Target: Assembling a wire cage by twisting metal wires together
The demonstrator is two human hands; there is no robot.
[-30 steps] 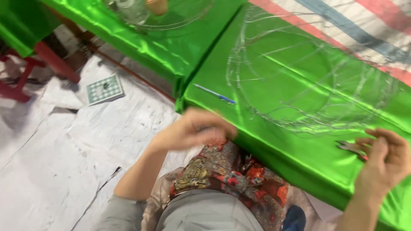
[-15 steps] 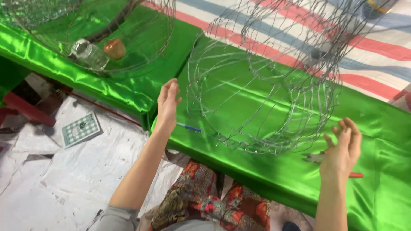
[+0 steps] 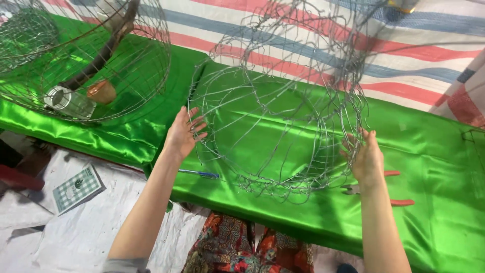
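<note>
Nearest, a patterned red cloth covers the person's lap, and a small checked card lies on the white floor sheet. Both arms reach up to a round wire frame standing on the green satin worktop. The left hand presses its open palm and spread fingers against the frame's left rim; the right hand does the same on the right rim, so neither grip is closed, only flat against the wire. Holding it well probably means even pressure from both sides, fingertips clear of loose wire ends. Red-handled pliers lie just beside the right wrist, and a blue pen near the left forearm. Farther left, a second wire cage holds a metal cylinder, a brown cup and a dark curved bar. Beyond lies a striped tarpaulin.
</note>
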